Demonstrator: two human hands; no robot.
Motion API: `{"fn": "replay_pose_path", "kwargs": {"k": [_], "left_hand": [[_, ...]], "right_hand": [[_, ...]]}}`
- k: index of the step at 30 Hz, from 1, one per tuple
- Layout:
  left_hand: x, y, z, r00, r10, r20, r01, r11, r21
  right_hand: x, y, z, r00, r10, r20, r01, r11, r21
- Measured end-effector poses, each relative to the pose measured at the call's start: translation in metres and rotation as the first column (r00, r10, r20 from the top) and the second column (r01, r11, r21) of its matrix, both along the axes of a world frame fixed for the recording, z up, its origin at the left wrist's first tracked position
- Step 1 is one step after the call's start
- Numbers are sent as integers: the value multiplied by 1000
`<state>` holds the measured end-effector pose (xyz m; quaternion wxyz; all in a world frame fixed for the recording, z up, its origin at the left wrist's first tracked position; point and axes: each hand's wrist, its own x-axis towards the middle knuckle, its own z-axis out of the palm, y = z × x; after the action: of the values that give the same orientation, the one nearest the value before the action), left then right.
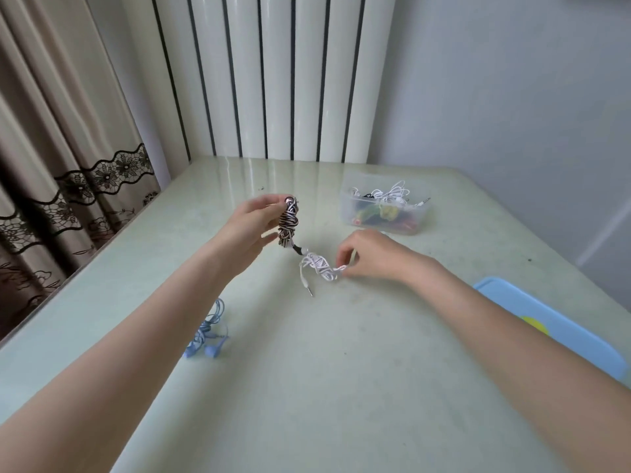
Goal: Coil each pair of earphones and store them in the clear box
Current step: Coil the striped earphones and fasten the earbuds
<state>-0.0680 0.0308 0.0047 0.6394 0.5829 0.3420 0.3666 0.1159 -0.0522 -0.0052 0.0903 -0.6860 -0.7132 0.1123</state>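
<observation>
My left hand [251,223] holds a coiled bundle of black-and-white striped earphones [288,221] upright above the table, its plug hanging down. My right hand [372,256] pinches one end of a coiled white pair of earphones [321,266] that lies on the table, its jack pointing toward me. A loose blue pair of earphones [208,332] lies on the table by my left forearm. The clear box [350,213] stands at the back right and holds several coloured and white earphones; a white cable and a plug stick out over its rim.
A blue lid [546,322] with a yellow mark lies at the table's right edge under my right forearm. The pale green table [341,370] meets a white radiator at the back and curtains on the left.
</observation>
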Motion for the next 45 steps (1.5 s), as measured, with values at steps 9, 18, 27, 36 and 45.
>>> {"fn": "replay_pose_path", "kwargs": {"k": [9,18,27,36,45], "left_hand": [[58,-15,15,940,-45,338,123,969,-213],[72,-25,16,988,-46,148,68,986,-149],[80,-52,-33,858,54,-510,380,602,702],[96,-51,-46,755,177,-631,453,556,697],[106,-22,-44,833,129,-538,255,773,580]], "right_hand": [[23,-7,17,724,-112,-680,119,992,-36],[43,-13,26,444,-191,-875,234,968,-93],[55,-30,-4,752,-292,-591,230,957,-180],[95,-25,-2,836,-383,-394,467,873,142],[72,8,-26,957,-260,-131,284,929,238]]}}
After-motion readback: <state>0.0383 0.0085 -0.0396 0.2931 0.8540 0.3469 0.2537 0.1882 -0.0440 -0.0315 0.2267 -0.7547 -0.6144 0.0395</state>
